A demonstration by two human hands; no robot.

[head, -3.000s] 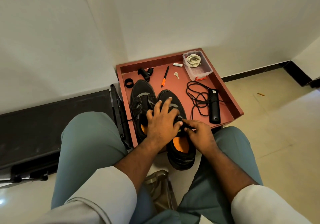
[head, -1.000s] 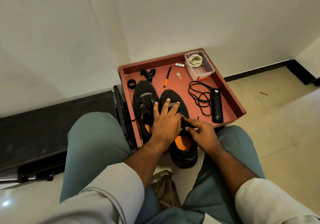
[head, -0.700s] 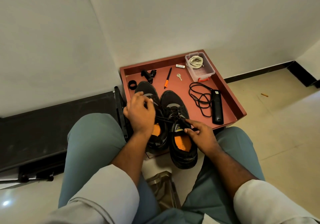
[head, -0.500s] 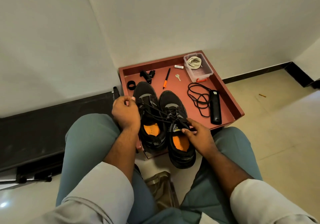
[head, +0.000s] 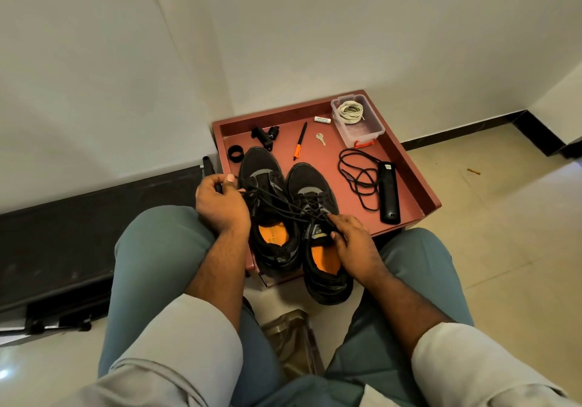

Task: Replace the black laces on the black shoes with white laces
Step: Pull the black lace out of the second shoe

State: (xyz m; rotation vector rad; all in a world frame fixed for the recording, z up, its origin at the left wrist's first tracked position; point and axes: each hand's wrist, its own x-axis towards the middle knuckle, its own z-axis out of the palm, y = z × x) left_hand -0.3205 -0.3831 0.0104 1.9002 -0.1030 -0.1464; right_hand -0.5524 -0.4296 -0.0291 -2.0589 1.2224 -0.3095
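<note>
L. hand [head: 220, 205] pinches black lace [head: 277, 200] taut; r. hand [head: 352, 243] steadies right shoe [head: 318, 217]. Lace limp, light: hold near tip.

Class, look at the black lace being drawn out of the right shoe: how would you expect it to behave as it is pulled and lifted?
The black lace probably stays limp: it only runs straight where stretched between the left hand and the right shoe. It likely weighs very little, being thin. Freed, it would probably flop into loose loops like the black cord on the tray.
</note>
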